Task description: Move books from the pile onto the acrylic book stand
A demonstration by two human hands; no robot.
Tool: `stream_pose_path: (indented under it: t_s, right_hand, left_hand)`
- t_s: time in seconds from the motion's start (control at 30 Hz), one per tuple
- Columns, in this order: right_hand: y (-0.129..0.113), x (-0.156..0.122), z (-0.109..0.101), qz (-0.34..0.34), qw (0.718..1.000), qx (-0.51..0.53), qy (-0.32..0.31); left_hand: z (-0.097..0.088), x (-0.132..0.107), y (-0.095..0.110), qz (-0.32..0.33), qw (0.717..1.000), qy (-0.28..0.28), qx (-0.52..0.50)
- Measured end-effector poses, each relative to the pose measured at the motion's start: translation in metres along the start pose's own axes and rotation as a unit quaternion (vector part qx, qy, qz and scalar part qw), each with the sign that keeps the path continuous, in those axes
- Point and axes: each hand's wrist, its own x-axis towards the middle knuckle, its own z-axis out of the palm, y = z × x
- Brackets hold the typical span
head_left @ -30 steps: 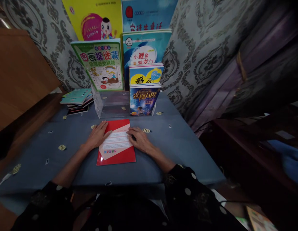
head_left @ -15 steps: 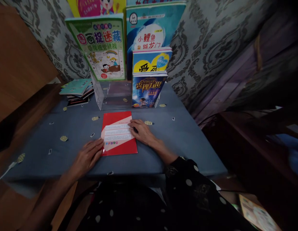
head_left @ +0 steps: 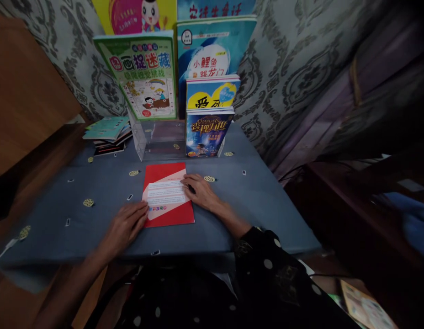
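Observation:
A red book [head_left: 168, 218] lies shut and flat on the cloth-covered table, with a pale slanted band and a white block of small print that looks upside down from here. On its left edge rest the fingertips of my left hand [head_left: 128, 224], stretched out flat. My right hand [head_left: 203, 194] lies over the right edge, fingers slightly bent and touching the cover. A small dark patch shows between its thumb and fingers; I cannot make out whether it is a thing or shadow. Behind the book stands a clear stepped rack [head_left: 140, 145].
The rack bears a green picture book [head_left: 150, 93], a dark blue book [head_left: 207, 135], a yellow-and-blue book [head_left: 212, 93] and a teal book [head_left: 215, 39]. Thin books [head_left: 107, 130] are piled at the back left. A white cable [head_left: 6, 249] crosses the table's left edge. Patterned curtains [head_left: 294, 68] hang behind.
The whole scene sits slightly lower in the view, as the camera has tilted up a little. Both hands keep their places on the red book.

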Motion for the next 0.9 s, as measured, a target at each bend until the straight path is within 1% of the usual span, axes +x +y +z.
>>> stream_pose_path:
  t_s: [0.2,0.33,0.43,0.57,0.73,0.83,0.9]
  right_hand:
    - [0.0,-0.001,-0.001,-0.001,1.0,0.008,0.008]
    - [-0.001,0.0,-0.002,0.001,1.0,0.009,0.009]
    - [-0.002,0.001,-0.002,0.012,1.0,0.014,0.012]
    - [-0.003,0.001,-0.004,0.035,0.998,0.04,0.021]
    - [-0.002,0.001,-0.008,0.071,0.994,0.077,0.036]
    - [-0.001,0.002,-0.009,0.076,0.99,0.108,0.043]
    - [-0.001,0.002,-0.01,0.084,0.987,0.124,0.055]
  left_hand:
    - [0.019,0.043,-0.026,-0.049,0.996,-0.077,0.011]
    - [0.031,0.069,-0.045,-0.078,0.99,-0.113,0.033]
    - [0.037,0.089,-0.051,-0.085,0.986,-0.131,0.051]
    - [0.045,0.117,-0.046,-0.074,0.985,-0.142,0.062]
    - [0.058,0.149,-0.03,-0.051,0.983,-0.172,0.033]
    - [0.064,0.158,-0.016,-0.021,0.982,-0.187,0.023]
    - [0.066,0.157,-0.005,0.013,0.98,-0.196,0.019]
